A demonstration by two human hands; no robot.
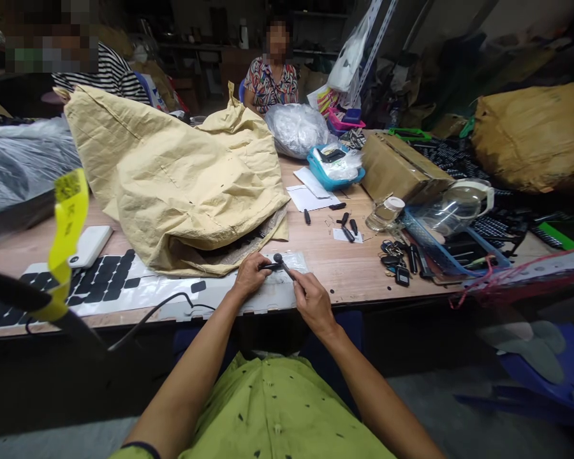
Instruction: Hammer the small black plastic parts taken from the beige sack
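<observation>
My left hand point(249, 273) and my right hand point(312, 301) meet over the near edge of the wooden table point(344, 268). Both pinch a small black rod-shaped part point(282, 264) with a round head, held between the fingertips. Under the hands lies a clear plastic bag point(294, 260) on a white sheet with black key-shaped pieces point(105, 280). A big crumpled yellow sack point(182, 178) sits just behind my left hand.
Loose black parts point(347, 226), white papers point(309, 194), a glass jar point(385, 213), a blue tray point(335, 167), a cardboard box point(397, 167) and a blue basket point(454, 252) lie right. A white power bank point(90, 245) sits left. Two people sit across the table.
</observation>
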